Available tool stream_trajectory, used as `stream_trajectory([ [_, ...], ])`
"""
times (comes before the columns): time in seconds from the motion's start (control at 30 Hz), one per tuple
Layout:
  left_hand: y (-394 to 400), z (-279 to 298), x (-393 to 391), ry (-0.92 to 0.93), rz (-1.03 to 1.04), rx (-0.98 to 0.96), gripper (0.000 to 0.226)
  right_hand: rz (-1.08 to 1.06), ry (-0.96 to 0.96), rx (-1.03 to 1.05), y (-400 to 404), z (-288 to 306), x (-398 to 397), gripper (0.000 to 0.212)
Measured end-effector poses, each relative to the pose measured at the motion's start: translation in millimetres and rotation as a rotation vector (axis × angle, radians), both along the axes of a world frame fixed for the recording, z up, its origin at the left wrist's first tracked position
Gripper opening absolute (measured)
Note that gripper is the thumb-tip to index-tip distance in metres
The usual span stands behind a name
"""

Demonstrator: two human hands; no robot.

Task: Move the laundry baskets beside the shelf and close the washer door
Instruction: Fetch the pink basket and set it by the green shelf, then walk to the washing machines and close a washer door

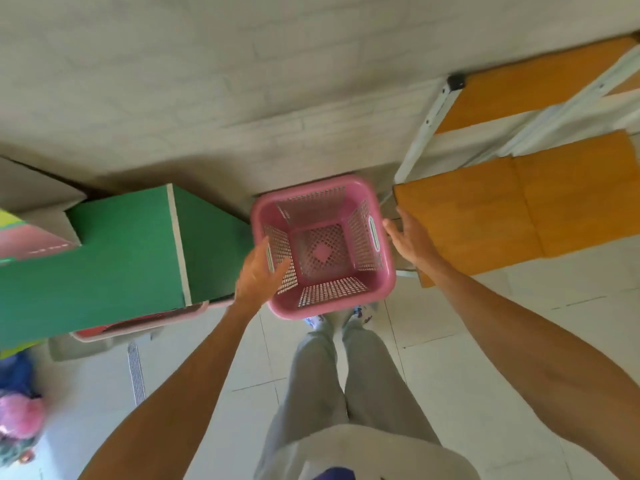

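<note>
Both hands (405,237) open, empty, flanking pink basket (332,303) beside shelf (485,216).

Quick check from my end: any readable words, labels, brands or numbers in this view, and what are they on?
None can be read.
Pink laundry basket: no label or print visible.
Green box: plain faces, no text.
Pink-red panel at far left: a short row of pale marks, too small and blurred to read.
Shelf: bare boards, no markings.
</note>
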State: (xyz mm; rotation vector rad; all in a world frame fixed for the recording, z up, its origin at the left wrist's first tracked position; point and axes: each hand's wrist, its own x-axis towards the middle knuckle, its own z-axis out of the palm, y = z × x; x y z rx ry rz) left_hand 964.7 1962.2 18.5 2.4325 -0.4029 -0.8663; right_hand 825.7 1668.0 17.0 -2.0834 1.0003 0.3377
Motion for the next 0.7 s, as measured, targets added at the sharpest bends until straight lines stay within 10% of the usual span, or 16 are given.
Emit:
stream_trajectory([
  [0.37,-172,131,5,-0.237,-0.566,-0.133,0.075,-0.387,-0.083,-0.144,-62,133,-168,0.063],
  [0.7,-389,197,-201,-0.231,-0.898,-0.349,0.073,-0.793,-0.109,-0.336,-146,200,-444,0.070],
])
